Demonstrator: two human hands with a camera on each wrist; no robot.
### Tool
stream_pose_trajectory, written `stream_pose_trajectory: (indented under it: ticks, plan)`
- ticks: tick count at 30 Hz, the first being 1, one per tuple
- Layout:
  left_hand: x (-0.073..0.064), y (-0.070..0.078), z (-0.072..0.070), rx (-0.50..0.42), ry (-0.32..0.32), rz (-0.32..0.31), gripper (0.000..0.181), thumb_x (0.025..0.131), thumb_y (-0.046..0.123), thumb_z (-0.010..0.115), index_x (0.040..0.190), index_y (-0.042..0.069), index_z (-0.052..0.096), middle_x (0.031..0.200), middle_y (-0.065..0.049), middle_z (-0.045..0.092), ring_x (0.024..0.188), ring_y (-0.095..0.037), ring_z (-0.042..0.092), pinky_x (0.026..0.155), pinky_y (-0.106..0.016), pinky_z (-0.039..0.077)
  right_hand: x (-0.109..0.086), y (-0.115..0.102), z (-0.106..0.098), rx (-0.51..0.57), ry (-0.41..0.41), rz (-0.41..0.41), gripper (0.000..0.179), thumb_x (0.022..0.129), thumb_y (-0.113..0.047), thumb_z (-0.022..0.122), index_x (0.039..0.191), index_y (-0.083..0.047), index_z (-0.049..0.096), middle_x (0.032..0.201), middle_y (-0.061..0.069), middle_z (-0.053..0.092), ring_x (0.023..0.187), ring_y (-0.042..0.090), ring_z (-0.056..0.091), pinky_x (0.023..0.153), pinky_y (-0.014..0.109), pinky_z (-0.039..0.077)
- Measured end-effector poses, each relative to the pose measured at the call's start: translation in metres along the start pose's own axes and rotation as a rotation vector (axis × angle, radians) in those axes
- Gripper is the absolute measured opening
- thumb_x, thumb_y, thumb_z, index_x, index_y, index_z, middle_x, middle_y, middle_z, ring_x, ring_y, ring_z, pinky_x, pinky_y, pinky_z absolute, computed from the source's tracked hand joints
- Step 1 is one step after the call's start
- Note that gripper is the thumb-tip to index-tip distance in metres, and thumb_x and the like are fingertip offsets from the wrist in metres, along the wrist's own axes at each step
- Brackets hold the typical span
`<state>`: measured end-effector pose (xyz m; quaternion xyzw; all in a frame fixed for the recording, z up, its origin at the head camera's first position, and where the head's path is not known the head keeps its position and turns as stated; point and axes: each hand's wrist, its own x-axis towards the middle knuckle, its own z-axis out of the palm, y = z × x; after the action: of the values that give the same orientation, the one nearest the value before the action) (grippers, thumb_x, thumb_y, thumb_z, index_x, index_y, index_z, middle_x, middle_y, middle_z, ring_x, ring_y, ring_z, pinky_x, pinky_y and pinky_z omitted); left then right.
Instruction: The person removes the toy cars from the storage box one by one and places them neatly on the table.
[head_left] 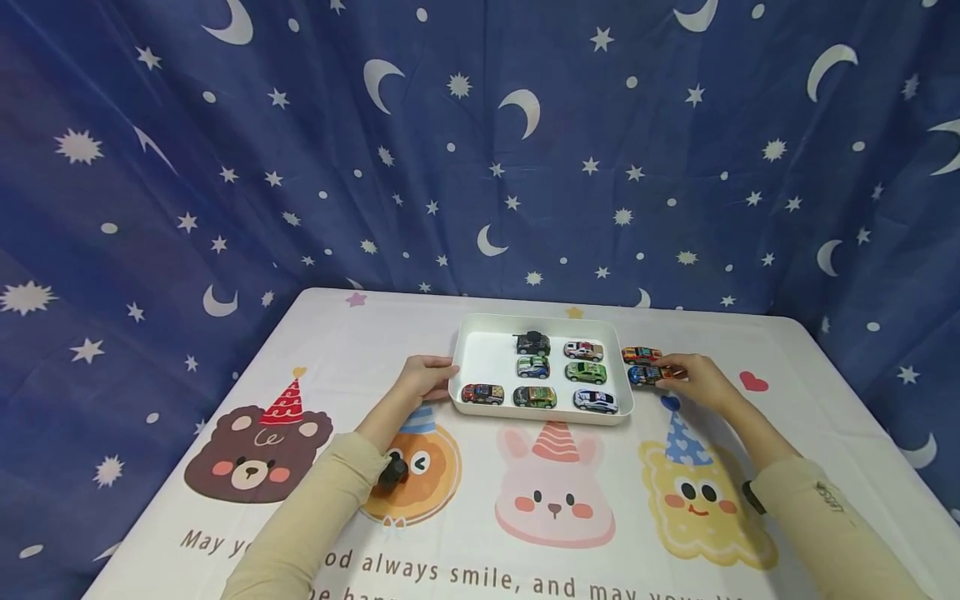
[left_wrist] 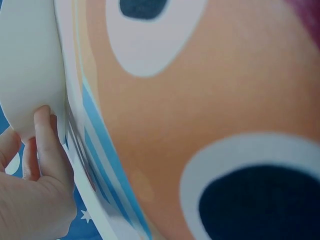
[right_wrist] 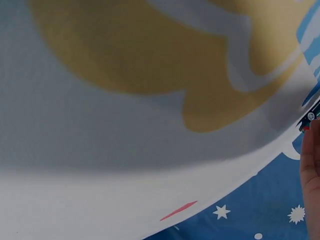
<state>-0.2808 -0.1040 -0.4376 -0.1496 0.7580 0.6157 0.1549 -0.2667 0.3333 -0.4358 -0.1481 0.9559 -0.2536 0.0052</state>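
A shallow white tray (head_left: 480, 342) stands on the table with several toy cars in it. Among them are a silver car (head_left: 596, 401), a green car (head_left: 586, 372) and a black toy with a gun barrel (head_left: 533, 342). My left hand (head_left: 424, 379) grips the tray's left end; the left wrist view shows a fingertip against the pale tray wall (left_wrist: 32, 60). Just outside the tray's right end, a blue toy car (head_left: 647, 376) sits close beside a red-and-orange toy car (head_left: 640, 355). My right hand (head_left: 701, 382) pinches the blue one by its right end, fingertips overlapping both cars.
A white tablecloth (head_left: 750, 458) printed with cartoon animals and lettering covers the table. Behind the table's far edge hangs a dark blue curtain (head_left: 420, 217) with moons and stars. A small black device (head_left: 393, 471) shows at the left sleeve.
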Motion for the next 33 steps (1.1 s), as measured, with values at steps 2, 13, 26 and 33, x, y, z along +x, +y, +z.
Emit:
stream_pose_trajectory:
  ticks: [2,13,26,33]
  plan:
    - [0.0007,-0.0004,0.0008,0.008,0.003,-0.002,0.036,0.089,0.013,0.065,0.123,0.003,0.060,0.117,-0.020,0.063,0.084,-0.018,0.068,0.071,-0.026,0.061,0.0001,-0.0008,0.0000,-0.003,-0.014,0.013,0.036,0.085,-0.008,0.068,0.115,0.010,0.060,0.116,0.034,0.058,0.099,0.043,0.060,0.087,0.054,0.054]
    - [-0.0002,-0.0002,0.0010,-0.008,0.008,0.011,0.035,0.090,0.012,0.064,0.123,0.001,0.060,0.119,-0.021,0.062,0.089,-0.020,0.068,0.074,-0.027,0.061,0.0033,0.0040,0.0049,-0.020,-0.003,-0.016,0.033,0.083,-0.006,0.070,0.110,0.012,0.061,0.108,0.033,0.061,0.090,0.040,0.063,0.080,0.051,0.057]
    - [-0.0011,-0.0004,0.0000,-0.020,0.005,0.016,0.035,0.090,0.012,0.065,0.123,0.000,0.060,0.117,-0.022,0.063,0.074,-0.012,0.065,0.068,-0.026,0.062,0.0072,0.0007,0.0064,-0.079,-0.026,0.003,0.033,0.083,-0.008,0.070,0.109,0.010,0.062,0.102,0.029,0.064,0.084,0.034,0.062,0.078,0.050,0.057]
    - [-0.0025,0.0002,0.0010,-0.023,-0.003,0.008,0.036,0.090,0.011,0.064,0.124,0.001,0.059,0.118,-0.022,0.063,0.073,-0.012,0.065,0.070,-0.027,0.061,0.0068,0.0027,0.0075,-0.092,-0.040,0.011,0.033,0.083,-0.008,0.069,0.109,0.011,0.061,0.105,0.032,0.062,0.087,0.038,0.063,0.079,0.052,0.056]
